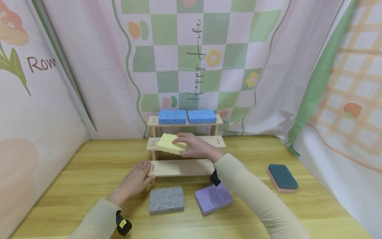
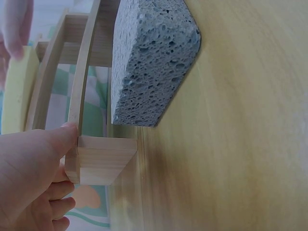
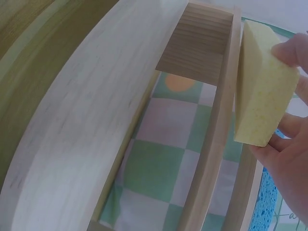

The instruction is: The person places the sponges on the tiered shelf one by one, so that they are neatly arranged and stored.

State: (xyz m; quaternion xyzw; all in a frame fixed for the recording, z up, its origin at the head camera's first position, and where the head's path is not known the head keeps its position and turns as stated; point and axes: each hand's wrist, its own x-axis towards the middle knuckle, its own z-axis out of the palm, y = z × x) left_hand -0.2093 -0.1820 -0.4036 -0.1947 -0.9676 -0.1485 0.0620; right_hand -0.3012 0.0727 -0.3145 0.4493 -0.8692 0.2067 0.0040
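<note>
Yellow sponge (image 1: pixel 167 143) ran roughly lengthwise along middle tier (image 1: pixel 219 141), pinched by my right hand (image 1: pixel 196 146), left hand (image 1: pixel 134 179) gripping lowest tier (image 1: pixel 180 168).

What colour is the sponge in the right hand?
The sponge is pale yellow, clearest in the head view.

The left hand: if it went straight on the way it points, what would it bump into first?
The lowest wooden board: the left hand grips its left end. Past that, the middle board seems next in line, though depth is hard to judge.
</note>
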